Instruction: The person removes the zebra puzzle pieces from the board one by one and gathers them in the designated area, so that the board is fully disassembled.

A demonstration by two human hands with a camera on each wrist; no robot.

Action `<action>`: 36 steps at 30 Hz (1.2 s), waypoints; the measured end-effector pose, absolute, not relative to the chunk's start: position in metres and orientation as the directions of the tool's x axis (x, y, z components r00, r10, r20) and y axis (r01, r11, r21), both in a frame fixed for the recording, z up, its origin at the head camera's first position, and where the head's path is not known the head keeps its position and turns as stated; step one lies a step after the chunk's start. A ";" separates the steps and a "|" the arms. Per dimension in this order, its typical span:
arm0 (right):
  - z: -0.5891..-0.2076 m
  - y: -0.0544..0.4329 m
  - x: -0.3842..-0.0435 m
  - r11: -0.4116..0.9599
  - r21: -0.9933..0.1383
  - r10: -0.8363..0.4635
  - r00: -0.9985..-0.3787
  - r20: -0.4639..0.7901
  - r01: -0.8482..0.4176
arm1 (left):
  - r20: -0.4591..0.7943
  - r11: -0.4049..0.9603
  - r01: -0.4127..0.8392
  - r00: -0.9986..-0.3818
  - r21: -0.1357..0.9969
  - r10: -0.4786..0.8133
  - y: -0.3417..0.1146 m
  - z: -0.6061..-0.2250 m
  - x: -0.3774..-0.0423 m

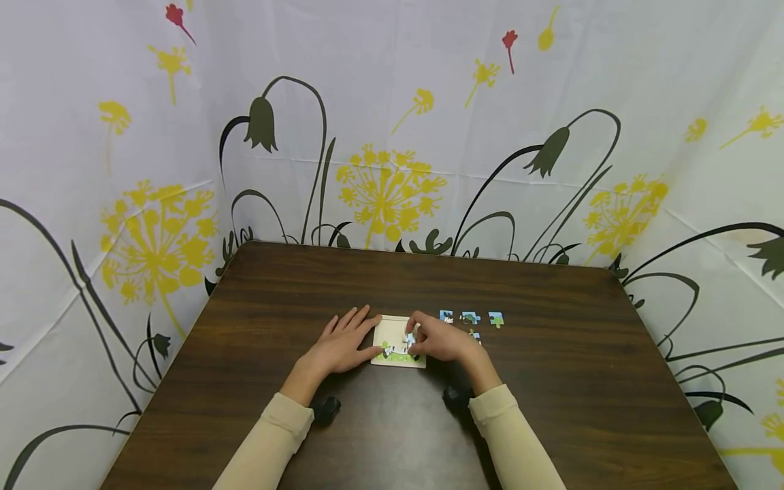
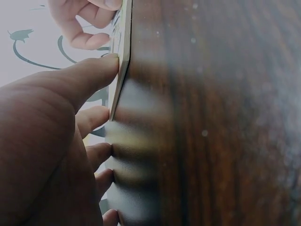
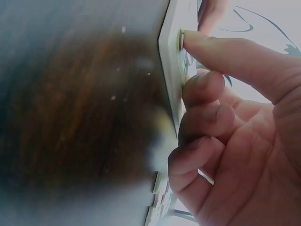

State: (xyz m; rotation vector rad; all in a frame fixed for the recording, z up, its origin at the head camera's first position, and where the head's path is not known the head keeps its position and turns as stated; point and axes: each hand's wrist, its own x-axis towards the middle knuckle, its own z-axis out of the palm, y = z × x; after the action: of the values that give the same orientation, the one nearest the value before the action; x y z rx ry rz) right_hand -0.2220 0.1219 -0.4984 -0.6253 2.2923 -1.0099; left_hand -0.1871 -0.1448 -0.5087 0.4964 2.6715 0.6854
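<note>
A small square puzzle tray lies on the table, pale and bare in its upper part, with fitted green and white picture pieces along its lower part. My left hand is spread at the tray's left side, its thumb on the lower left edge and the fingertips reaching the table and the tray's upper left corner. Over the tray's right side, my right hand pinches a puzzle piece between thumb and curled fingers, low at the fitted row. Its thumb presses at a piece's edge in the right wrist view.
Several loose puzzle pieces lie right of the tray, among them a blue-and-white one, a middle one and a blue-green one. Another piece shows beside the right wrist. A flower-printed curtain hangs behind the dark wooden table.
</note>
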 end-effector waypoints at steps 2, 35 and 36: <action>-0.498 0.121 -0.221 0.624 -0.752 -0.598 -0.748 -0.288 -0.210 | -0.233 0.823 0.244 -0.883 0.512 0.407 -0.145 -0.512 -0.188; -0.488 0.131 -0.221 0.656 -0.682 -0.591 -0.783 -0.196 -0.324 | -0.237 0.840 0.263 -0.881 0.474 0.409 -0.143 -0.503 -0.186; -0.489 0.131 -0.221 0.660 -0.677 -0.591 -0.781 -0.201 -0.326 | -0.238 0.838 0.260 -0.881 0.479 0.409 -0.144 -0.503 -0.185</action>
State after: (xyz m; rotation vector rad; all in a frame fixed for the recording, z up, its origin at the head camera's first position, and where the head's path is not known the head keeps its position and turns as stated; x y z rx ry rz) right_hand -0.2213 0.1314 -0.4887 -0.7194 2.4717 -0.8945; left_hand -0.1853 -0.1436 -0.5028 0.5045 2.6857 0.6318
